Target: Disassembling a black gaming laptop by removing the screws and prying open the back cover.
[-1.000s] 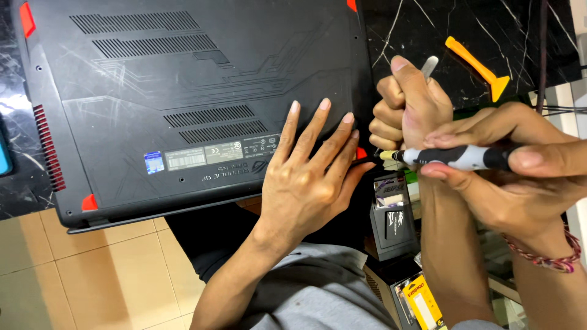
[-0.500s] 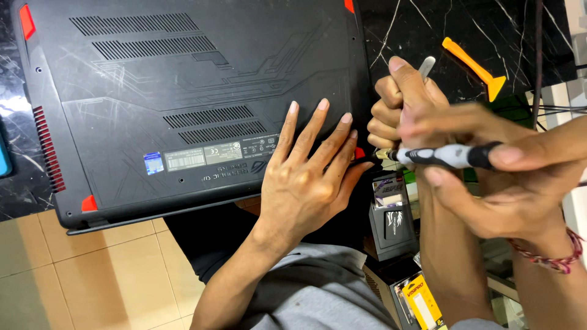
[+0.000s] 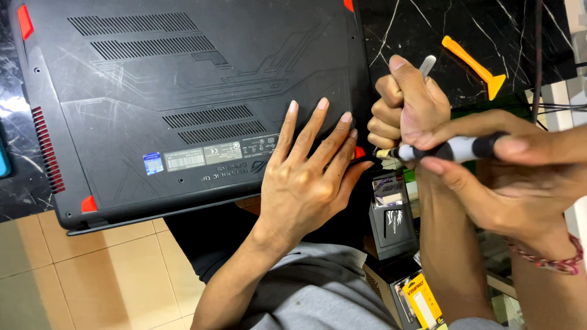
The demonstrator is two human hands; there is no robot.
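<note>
A black laptop (image 3: 183, 91) with red feet lies bottom up on a black marble table (image 3: 422, 24). My left hand (image 3: 306, 177) rests flat on its near right part, fingers spread, holding nothing. At the laptop's right edge, my right hand (image 3: 406, 110) is a fist around a slim metal tool (image 3: 427, 64) whose tip sticks up. Another person's hands (image 3: 507, 201) reach in from the right and hold a grey and black screwdriver (image 3: 455, 148). Its tip points at the laptop's near right corner, just below my fist.
An orange plastic pry tool (image 3: 474, 61) lies on the table beyond my fist. A small black box (image 3: 391, 214) and a yellow package (image 3: 422, 302) sit below the table edge near my lap. Dark cables (image 3: 538, 49) run at the far right. Beige floor tiles (image 3: 110, 269) show at the lower left.
The other person's hands have shifted slightly around the screwdriver. My left hand and my right fist have stayed where they were.
</note>
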